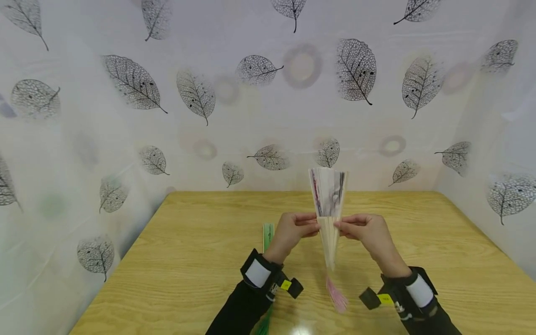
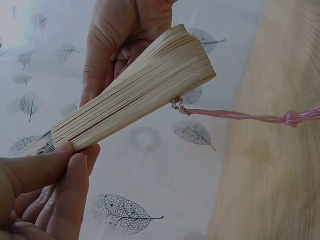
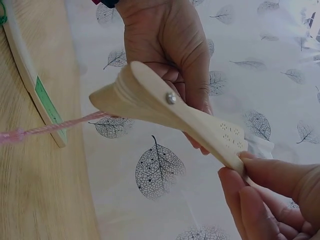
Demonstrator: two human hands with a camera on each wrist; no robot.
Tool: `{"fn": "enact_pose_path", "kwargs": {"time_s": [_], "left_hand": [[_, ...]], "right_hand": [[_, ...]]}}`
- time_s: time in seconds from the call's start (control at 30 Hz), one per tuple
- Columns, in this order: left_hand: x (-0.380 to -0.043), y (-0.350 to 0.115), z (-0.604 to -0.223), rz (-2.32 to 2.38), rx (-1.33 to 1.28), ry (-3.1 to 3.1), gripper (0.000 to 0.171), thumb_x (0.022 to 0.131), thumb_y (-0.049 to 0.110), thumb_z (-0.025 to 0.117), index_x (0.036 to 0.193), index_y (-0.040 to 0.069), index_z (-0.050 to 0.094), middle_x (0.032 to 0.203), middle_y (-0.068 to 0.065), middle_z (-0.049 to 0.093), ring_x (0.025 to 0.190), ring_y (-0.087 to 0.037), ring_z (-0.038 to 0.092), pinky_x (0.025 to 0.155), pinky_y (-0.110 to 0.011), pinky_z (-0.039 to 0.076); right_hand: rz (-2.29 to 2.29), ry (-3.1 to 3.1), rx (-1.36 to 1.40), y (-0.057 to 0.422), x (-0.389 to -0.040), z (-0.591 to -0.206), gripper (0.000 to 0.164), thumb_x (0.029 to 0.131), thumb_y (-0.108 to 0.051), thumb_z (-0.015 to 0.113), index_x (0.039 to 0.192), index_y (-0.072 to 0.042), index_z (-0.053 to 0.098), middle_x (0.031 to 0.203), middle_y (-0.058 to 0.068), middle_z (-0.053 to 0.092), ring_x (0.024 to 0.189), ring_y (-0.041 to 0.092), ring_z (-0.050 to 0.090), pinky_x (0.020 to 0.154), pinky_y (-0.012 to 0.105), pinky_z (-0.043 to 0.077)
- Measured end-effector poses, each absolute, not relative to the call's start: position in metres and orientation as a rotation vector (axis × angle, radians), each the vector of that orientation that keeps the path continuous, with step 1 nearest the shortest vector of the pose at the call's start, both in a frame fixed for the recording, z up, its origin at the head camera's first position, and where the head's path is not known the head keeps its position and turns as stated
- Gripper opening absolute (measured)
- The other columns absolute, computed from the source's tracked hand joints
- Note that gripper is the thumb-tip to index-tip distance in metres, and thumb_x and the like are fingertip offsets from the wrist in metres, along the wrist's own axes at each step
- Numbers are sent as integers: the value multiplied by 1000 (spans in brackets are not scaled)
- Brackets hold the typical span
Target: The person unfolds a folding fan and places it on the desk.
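Note:
A partly spread folding fan (image 1: 331,195) with pale wooden ribs is held up above the table, its printed leaf upward and its pivot end down. My left hand (image 1: 291,235) pinches one edge of the ribs between thumb and fingers. On the opposite edge, my right hand (image 1: 370,232) pinches it the same way. From the pivot hangs a pink tassel (image 1: 336,295), its cord knotted in the left wrist view. The metal pivot pin (image 3: 171,97) and small pierced patterns on the outer rib show in the right wrist view.
A second, folded fan (image 1: 268,235) with a green leaf lies on the wooden table (image 1: 180,260), partly hidden behind my left arm; its green tassel (image 1: 264,323) shows near the front. A leaf-patterned sheet (image 1: 259,111) surrounds the table at the back and sides.

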State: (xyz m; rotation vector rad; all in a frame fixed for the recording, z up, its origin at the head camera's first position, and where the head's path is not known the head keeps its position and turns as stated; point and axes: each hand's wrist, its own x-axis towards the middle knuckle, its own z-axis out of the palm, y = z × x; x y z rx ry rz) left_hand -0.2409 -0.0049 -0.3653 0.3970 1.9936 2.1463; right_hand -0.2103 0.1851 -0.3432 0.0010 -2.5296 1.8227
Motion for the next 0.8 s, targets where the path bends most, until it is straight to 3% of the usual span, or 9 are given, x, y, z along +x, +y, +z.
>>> {"fn": "enact_pose_path", "kwargs": {"time_s": [0.13, 0.27, 0.5, 0.63, 0.8], "left_hand": [[-244, -6, -369, 2185, 411, 1975, 30, 85, -3, 60, 114, -10, 59, 105, -26, 64, 84, -13, 67, 76, -27, 57], [-246, -7, -371, 2221, 379, 1959, 29, 85, -4, 59, 114, -11, 59, 105, -26, 64, 78, -8, 65, 76, -26, 57], [-247, -9, -370, 2262, 281, 1938, 29, 86, -3, 58, 115, -8, 59, 105, -23, 65, 81, -8, 65, 78, -26, 56], [-247, -9, -370, 2317, 225, 1916, 29, 86, -4, 58, 116, -8, 58, 106, -23, 65, 82, -10, 65, 79, -26, 56], [-247, -9, -371, 2355, 209, 1899, 29, 87, -4, 57, 116, -10, 57, 108, -25, 64, 83, -11, 65, 79, -26, 56]], "right_hand": [[1917, -2475, 2, 187, -214, -345, 41, 84, -21, 68, 106, 13, 61, 77, -8, 68, 69, 5, 65, 67, 21, 56], [1985, -2410, 2, 189, -216, -347, 31, 85, -16, 66, 101, 11, 63, 72, -12, 66, 67, 3, 65, 66, 19, 56], [2078, -2269, -16, 188, -217, -348, 3, 84, -11, 66, 82, -11, 68, 69, -14, 66, 65, 2, 65, 64, 17, 56], [2145, -2182, -43, 188, -216, -349, 14, 83, -9, 67, 74, -19, 66, 69, -14, 67, 64, 2, 65, 64, 17, 56], [2121, -2182, -68, 187, -217, -350, 13, 83, -12, 68, 73, -21, 66, 68, -15, 67, 65, 2, 66, 65, 17, 56]]}}
